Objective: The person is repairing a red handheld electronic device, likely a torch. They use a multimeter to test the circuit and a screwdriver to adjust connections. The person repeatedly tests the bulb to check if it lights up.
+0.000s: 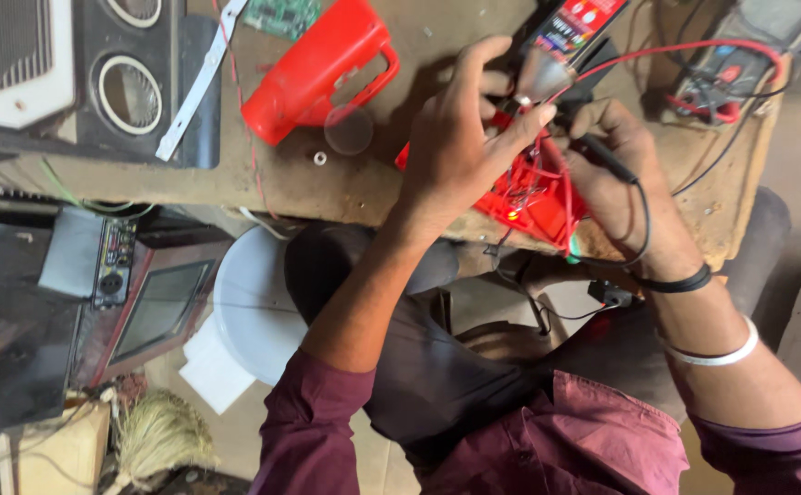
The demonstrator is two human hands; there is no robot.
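The red plastic housing [533, 206] lies at the near edge of the tabletop [327, 183], its inside open and crossed by thin red wires [547, 179], with 1 small red light glowing near its near rim. It looks light and rigid, yet the wires and any solder joints inside are probably delicate, so the safe hold is on the plastic rim, not on the wiring. The left hand [460, 137] reaches over it, fingers [519, 124] pinching a small silvery reflector-like cone [536, 78] between thumb and forefinger; that part is likely thin, smooth and easily dented. The right hand [620, 170] closes its fingers around a black test probe [602, 151], tip toward the wires, a black lead looping over the wrist. Further out, a red and black lead run to a multimeter [730, 64] at the far right. A red lamp body with handle [318, 69], a clear round lens [349, 128] and a speaker box [134, 82] lie to the left.
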